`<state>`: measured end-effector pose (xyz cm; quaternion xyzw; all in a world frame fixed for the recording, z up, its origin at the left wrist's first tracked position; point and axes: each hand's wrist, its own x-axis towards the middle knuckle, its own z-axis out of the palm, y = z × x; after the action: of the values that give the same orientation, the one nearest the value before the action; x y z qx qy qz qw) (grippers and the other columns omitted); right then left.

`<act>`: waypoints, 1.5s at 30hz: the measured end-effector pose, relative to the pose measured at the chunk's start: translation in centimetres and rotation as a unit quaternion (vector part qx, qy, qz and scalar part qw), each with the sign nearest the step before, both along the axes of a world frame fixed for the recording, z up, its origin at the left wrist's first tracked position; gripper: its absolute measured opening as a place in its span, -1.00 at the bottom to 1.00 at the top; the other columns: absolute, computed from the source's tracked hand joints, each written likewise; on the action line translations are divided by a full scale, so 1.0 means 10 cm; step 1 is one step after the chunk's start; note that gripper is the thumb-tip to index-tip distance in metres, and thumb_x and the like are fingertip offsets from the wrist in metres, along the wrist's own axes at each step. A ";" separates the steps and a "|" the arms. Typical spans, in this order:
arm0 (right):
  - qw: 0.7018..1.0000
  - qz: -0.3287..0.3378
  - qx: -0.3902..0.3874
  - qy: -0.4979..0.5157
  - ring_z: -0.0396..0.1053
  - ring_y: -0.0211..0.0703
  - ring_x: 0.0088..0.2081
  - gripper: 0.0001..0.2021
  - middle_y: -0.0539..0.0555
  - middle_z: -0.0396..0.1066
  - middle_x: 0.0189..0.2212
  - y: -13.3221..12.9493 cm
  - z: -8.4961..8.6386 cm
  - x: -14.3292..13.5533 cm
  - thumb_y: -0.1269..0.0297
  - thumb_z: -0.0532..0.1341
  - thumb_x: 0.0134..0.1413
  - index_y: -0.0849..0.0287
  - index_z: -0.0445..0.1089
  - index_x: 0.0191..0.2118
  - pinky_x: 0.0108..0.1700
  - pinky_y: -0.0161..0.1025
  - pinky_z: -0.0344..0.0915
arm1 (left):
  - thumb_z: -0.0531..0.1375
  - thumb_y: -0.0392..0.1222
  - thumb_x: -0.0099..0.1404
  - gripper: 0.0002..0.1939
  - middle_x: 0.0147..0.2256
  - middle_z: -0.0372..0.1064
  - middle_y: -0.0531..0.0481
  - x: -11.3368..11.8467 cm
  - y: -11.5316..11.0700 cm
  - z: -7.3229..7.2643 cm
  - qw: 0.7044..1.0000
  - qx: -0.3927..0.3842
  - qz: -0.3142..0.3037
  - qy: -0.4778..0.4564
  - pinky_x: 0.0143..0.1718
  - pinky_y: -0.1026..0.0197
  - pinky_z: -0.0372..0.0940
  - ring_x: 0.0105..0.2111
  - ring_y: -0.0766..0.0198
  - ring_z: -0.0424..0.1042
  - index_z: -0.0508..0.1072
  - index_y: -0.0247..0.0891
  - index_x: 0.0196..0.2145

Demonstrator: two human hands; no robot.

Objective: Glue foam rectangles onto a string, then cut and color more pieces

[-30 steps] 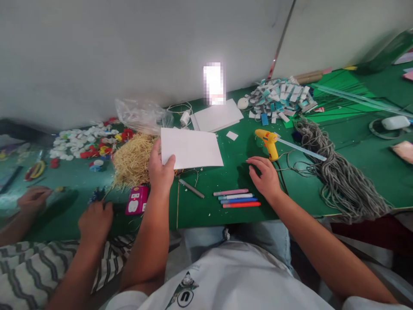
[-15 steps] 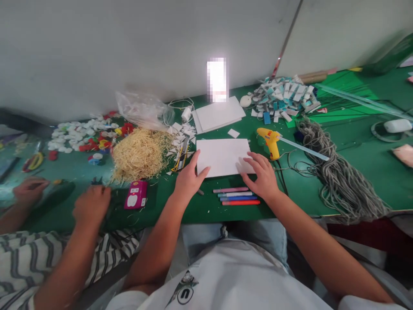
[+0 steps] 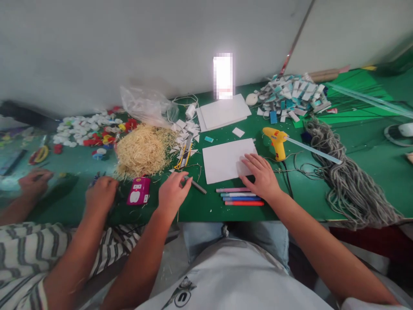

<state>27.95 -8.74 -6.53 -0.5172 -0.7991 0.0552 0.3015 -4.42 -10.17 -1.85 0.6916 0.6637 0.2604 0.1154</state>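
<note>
The right hand (image 3: 260, 176) lies flat, fingers spread, on the white sheet (image 3: 227, 161) on the green worktop (image 3: 322, 189); the left hand (image 3: 172, 193) pinches the grey pen (image 3: 196, 185). Best to keep the sheet pinned while lifting it.

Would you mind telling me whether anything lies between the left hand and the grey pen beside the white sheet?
Nothing visible does. The left hand already has its fingertips at the near end of the grey pen, which lies on the green table. The right hand rests on the white sheet.
</note>
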 end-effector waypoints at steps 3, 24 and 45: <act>1.000 -0.014 0.013 0.010 0.40 0.27 0.23 -0.61 0.28 0.51 0.17 0.01 -0.02 0.00 0.16 0.17 0.28 0.15 0.48 0.15 0.24 0.32 0.37 | 0.20 -0.05 0.30 -0.80 -0.27 0.54 -0.07 -0.05 0.11 -0.02 0.999 0.018 0.030 0.027 -0.32 0.22 0.32 -0.43 0.21 0.44 0.57 -0.17 -0.28; 0.999 -0.044 0.025 0.008 0.42 0.26 0.17 -0.67 0.29 0.54 0.07 0.04 -0.09 0.03 0.22 0.18 0.26 0.16 0.49 0.08 0.20 0.30 0.38 | 0.35 -0.11 0.20 -0.76 -0.11 0.63 -0.15 0.21 1.22 0.35 0.955 -0.218 0.087 0.181 -0.10 0.11 0.40 -0.04 -0.06 0.58 0.62 -0.19 -0.16; 0.999 -0.041 0.021 0.004 0.40 0.25 0.16 -0.66 0.30 0.52 0.07 0.03 -0.08 0.01 0.29 0.17 0.24 0.17 0.48 0.09 0.20 0.30 0.36 | 0.33 -0.25 0.26 -0.88 -0.32 0.52 -0.02 0.16 1.15 0.55 0.985 -0.068 0.153 0.034 -0.15 0.16 0.31 -0.22 0.10 0.53 0.43 -0.20 -0.36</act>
<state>28.01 -8.40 -7.35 -0.5432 -0.7770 0.0279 0.3171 -2.79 1.37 3.69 0.5812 0.7812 0.2056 0.0981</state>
